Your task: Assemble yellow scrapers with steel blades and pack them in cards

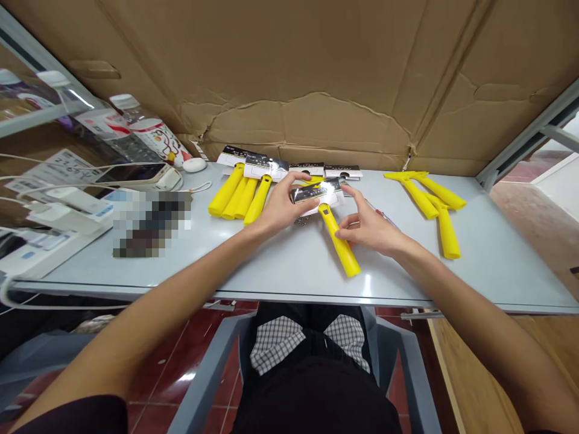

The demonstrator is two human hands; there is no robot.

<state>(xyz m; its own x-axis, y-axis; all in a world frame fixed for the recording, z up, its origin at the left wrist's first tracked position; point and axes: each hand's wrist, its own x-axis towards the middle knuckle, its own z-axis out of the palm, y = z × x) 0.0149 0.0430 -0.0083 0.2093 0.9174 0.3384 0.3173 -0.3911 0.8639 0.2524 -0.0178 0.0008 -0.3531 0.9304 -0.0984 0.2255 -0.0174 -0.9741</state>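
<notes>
In front of me lies a yellow-handled tool (342, 246) with a printed black-and-white packaging card (318, 191) over its head. My left hand (286, 205) pinches the card's left end between thumb and fingers. On the other side, my right hand (368, 224) has its index finger at the card's right corner, while its lower fingers curl against the yellow handle. The tool's head is hidden by the card. Left of my hands lie several similar carded yellow tools (227, 190) side by side. Several uncarded yellow tools (425, 196) lie in a loose group to the right.
More packaging cards (341, 172) lie against the cardboard wall (289, 66) behind the table (398, 274). At the left are a phone (136, 173), bottles (151, 132), a white power strip (49, 247) with cables, and a blurred item (154, 226). A pen-like item lies partly behind my right hand.
</notes>
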